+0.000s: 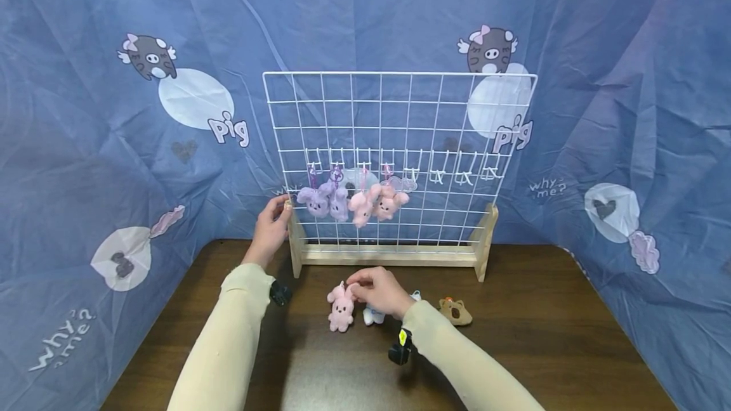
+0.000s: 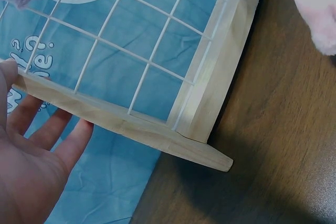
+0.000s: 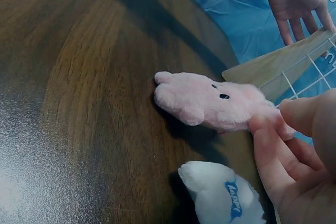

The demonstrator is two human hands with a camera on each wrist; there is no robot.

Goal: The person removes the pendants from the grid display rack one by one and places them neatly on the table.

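Observation:
My right hand (image 1: 381,292) pinches a pink plush bunny keychain (image 1: 341,309) by an ear between thumb and fingers. In the right wrist view the bunny (image 3: 199,98) is stretched out over the brown table, its legs pointing away from the hand. At the left end of a white wire grid rack (image 1: 394,119), my left hand (image 1: 271,230) grips the wooden side post (image 2: 126,127), thumb on one side and fingers on the other. A white plush (image 3: 223,192) with blue lettering lies under and beside the right hand, partly hidden in the head view.
Two purple plush keychains (image 1: 315,202) and two pink plush keychains (image 1: 388,202) hang from hooks on the grid's left half. Several bare white hooks (image 1: 464,176) continue to the right. A brown plush (image 1: 455,311) lies on the table (image 1: 548,322). Blue printed cloth (image 1: 365,11) surrounds the table.

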